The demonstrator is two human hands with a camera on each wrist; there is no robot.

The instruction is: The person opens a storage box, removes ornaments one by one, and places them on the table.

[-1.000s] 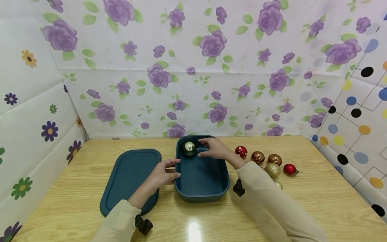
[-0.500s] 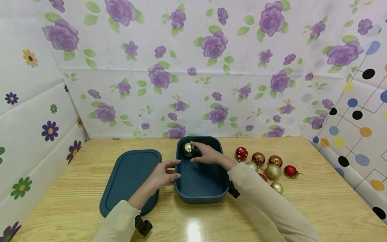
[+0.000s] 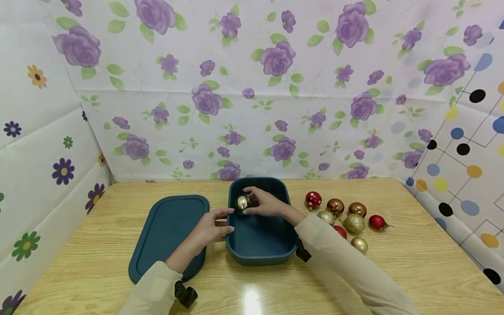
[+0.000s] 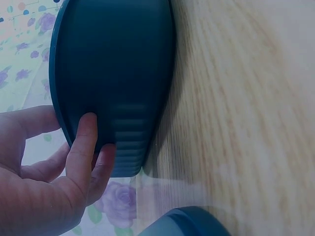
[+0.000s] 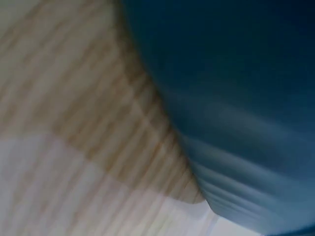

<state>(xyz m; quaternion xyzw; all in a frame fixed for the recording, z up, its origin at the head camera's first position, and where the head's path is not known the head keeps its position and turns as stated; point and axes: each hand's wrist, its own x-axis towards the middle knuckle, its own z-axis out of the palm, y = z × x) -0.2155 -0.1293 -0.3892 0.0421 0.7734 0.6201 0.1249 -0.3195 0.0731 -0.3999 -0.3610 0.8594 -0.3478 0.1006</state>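
Note:
My left hand grips the left wall of a dark blue rectangular box. In the left wrist view, some fingers lie on the outer wall and others pass over the rim. Inside the box, near its back left corner, my right hand holds a shiny gold Christmas ball between thumb and fingers. A darker patch between the fingers is unclear. The right wrist view shows only the box's outer side and the table, blurred; the hand is out of that frame.
A matching blue lid lies flat left of the box. Several more balls lie to the right, among them a dotted red ball, a bronze ball, a glittery gold ball and a plain red ball. Floral cloth hangs behind the table.
My right hand has moved left within the box and closed on the gold ball. The ball has shifted slightly toward me. My left hand has stayed at the box's left wall.

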